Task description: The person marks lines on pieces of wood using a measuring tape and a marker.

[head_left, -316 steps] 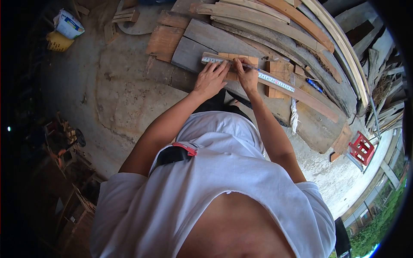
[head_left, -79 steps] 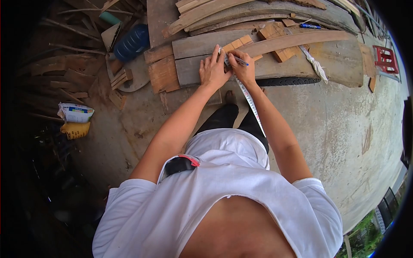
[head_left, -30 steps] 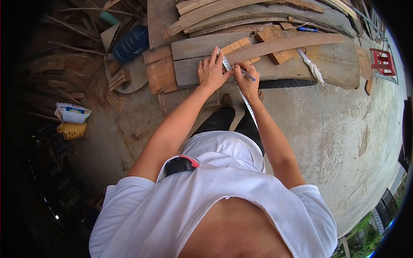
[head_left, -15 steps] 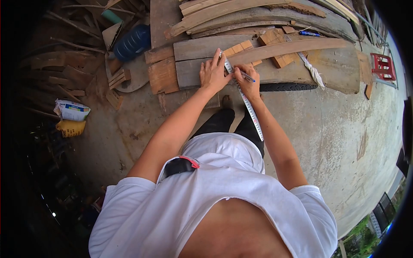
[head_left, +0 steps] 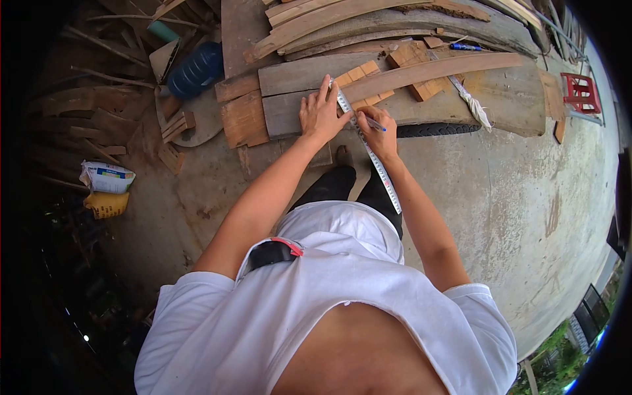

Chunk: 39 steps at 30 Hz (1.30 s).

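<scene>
A white measuring tape [head_left: 384,176] with printed marks runs from the wooden boards toward my body, its lower end hanging beside my right forearm. With fingers stretched out and thumb spread, my left hand [head_left: 321,117] presses its upper end against small wooden blocks [head_left: 374,99] and the grey board [head_left: 289,78]. Close by on the right, my right hand [head_left: 380,133] is closed around a blue-ended pen [head_left: 376,124], its fingers beside the tape. The pen's writing tip is too small to make out. A long curved wooden strip [head_left: 434,72] lies across the blocks.
A blue marker [head_left: 465,47] and a white cloth-wrapped tool [head_left: 475,108] lie on the boards. Curved planks [head_left: 395,26] are stacked behind. A blue water jug [head_left: 196,69], scrap wood [head_left: 99,102] and bags [head_left: 107,187] are at left. A red plastic stool [head_left: 580,92] stands at right.
The view has shifted slightly, moving the scene left. My right hand with the pen has come a little nearer my body along the tape. My left hand stays at the tape's upper end.
</scene>
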Each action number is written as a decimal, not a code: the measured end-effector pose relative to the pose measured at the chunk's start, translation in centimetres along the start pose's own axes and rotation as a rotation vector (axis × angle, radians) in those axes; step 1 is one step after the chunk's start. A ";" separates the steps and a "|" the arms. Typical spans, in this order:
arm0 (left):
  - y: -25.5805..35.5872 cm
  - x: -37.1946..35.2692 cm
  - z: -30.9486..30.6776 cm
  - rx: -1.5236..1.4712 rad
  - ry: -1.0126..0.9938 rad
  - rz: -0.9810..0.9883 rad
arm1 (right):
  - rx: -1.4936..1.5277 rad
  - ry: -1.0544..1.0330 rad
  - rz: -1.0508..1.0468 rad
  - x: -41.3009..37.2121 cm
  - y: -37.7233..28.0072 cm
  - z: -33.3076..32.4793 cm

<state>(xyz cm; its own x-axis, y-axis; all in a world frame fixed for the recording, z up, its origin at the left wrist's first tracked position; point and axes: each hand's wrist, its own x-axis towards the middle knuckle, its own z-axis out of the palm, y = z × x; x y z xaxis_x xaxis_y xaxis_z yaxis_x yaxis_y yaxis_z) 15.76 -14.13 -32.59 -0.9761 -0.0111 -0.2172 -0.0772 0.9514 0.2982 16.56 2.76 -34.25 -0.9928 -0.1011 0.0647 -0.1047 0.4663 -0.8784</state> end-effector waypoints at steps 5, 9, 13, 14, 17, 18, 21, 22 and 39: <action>-0.1 -0.3 0.2 0.098 0.024 0.018 | 0.071 -0.013 0.170 -3.5 -0.5 -2.3; 0.0 -0.2 0.3 0.048 0.028 0.021 | -0.149 -0.072 0.138 -5.4 0.4 -1.7; -0.4 -0.3 0.6 0.016 0.028 0.042 | -0.239 -0.081 0.093 -6.6 -0.1 -0.6; -0.7 -0.5 0.9 0.015 0.027 0.047 | -0.241 -0.043 0.106 -6.7 0.1 -0.5; -1.9 -1.2 1.5 -0.023 0.307 0.186 | -0.207 0.051 0.150 -6.3 0.0 -1.5; -2.4 -1.6 1.6 -0.096 0.336 0.198 | -0.171 0.101 0.181 -6.2 0.0 -2.3; -3.8 -2.8 2.0 -0.152 0.376 0.204 | -0.269 0.181 0.163 -5.7 1.0 -5.2; -4.2 -3.2 2.1 -0.137 0.362 0.185 | -0.285 0.168 0.191 -5.6 1.7 -6.2; 0.1 -4.0 1.0 -0.055 0.409 0.175 | -0.411 0.127 -0.045 -1.5 6.3 -13.1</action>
<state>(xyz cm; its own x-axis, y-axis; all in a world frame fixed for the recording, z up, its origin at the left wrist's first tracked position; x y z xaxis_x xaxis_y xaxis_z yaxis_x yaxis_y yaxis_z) 19.87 -13.67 -32.66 -0.9748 0.0169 0.2226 0.0959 0.9322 0.3491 16.65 17.33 -33.64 -0.9833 -0.0325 0.1789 -0.1373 0.7778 -0.6133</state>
